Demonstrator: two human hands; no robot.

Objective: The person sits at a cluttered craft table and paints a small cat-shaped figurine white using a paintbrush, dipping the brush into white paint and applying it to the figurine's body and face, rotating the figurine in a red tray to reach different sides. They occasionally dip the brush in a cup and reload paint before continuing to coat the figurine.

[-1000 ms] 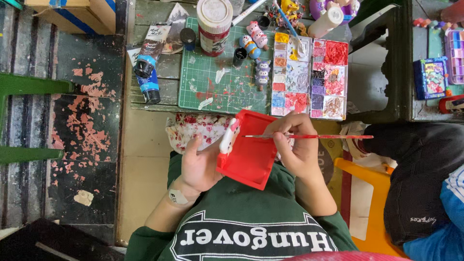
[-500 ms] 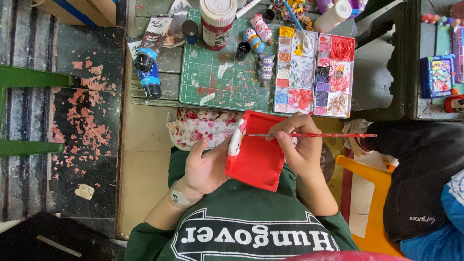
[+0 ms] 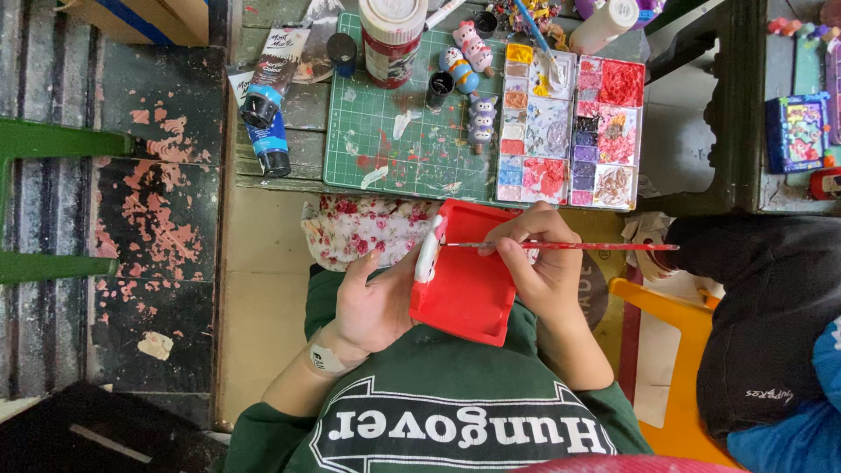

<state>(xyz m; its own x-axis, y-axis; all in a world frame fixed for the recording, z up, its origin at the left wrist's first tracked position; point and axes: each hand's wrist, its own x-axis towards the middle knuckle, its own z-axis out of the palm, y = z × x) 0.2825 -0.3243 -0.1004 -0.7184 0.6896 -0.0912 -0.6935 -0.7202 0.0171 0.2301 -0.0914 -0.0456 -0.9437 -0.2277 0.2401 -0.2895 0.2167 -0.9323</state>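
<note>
Left hand (image 3: pixel 372 302) grips one red box (image 3: pixel 464 280); right hand (image 3: pixel 543 263) pinches one brush (image 3: pixel 596 246). Two palettes (image 3: pixel 569 123), two tubes (image 3: pixel 272 96) on the table.

Red, green and many paint colours

The tray-shaped piece (image 3: pixel 469 285) is red with a white part; the brush (image 3: pixel 561 246) is red; the cutting mat (image 3: pixel 394 149) is green with white grid; the cloth (image 3: pixel 363 229) is white with red flowers; the sweater (image 3: pixel 455 420) is dark green.
</note>
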